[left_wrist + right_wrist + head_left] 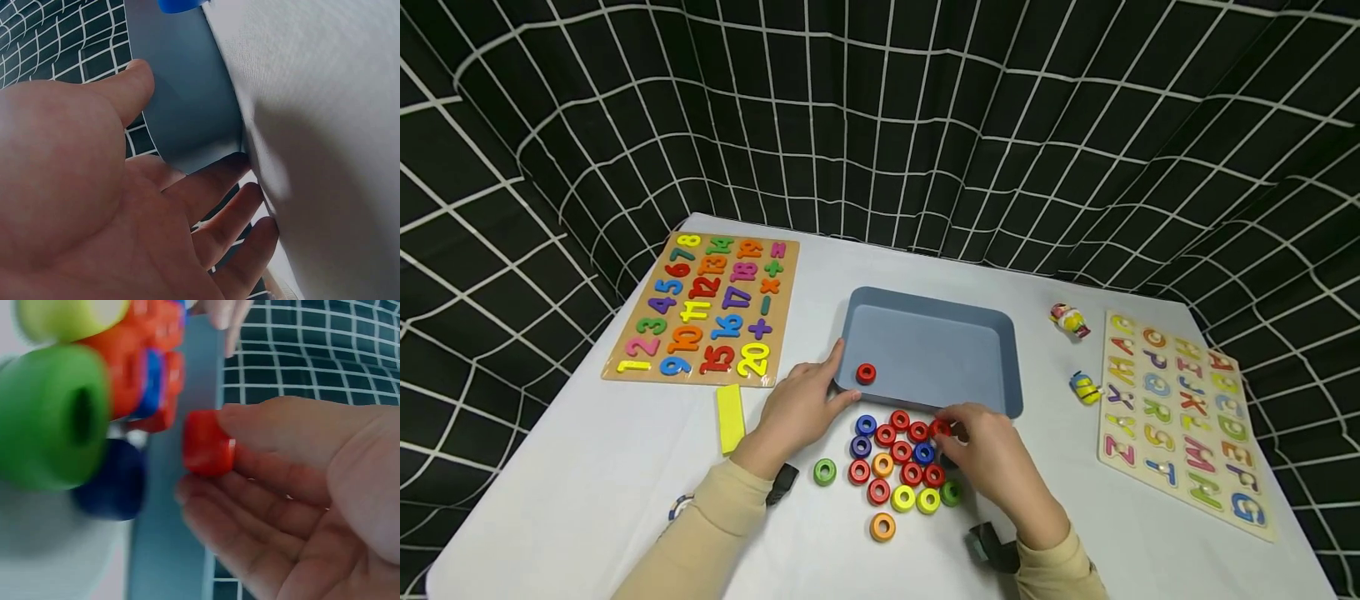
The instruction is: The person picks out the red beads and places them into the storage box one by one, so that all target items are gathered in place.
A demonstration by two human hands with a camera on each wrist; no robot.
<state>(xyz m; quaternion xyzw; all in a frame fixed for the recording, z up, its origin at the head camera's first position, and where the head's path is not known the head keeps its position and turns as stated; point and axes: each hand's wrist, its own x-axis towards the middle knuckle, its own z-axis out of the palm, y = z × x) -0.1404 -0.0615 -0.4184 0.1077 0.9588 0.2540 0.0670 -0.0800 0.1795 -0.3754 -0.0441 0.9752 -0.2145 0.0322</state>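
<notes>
My left hand (800,403) rests at the near left corner of a grey-blue tray (1008,333), fingers extended. In the left wrist view its thumb lies near the tray's wall (184,81) and its fingertips touch down by the corner. One red ring (866,373) sits inside the tray at the near left. Between thumb and fingers, my right hand (992,454) pinches another red ring (208,442), close to the tray's near edge. Beside that hand, several red, blue, orange, yellow and green rings (901,452) lie grouped in front of the tray.
A number puzzle board (707,308) and a yellow block (730,419) lie on the left. To the right are two small toy figures (1069,320) and a letter board (1183,417). A green ring (824,472) and an orange ring (883,527) lie apart from the group.
</notes>
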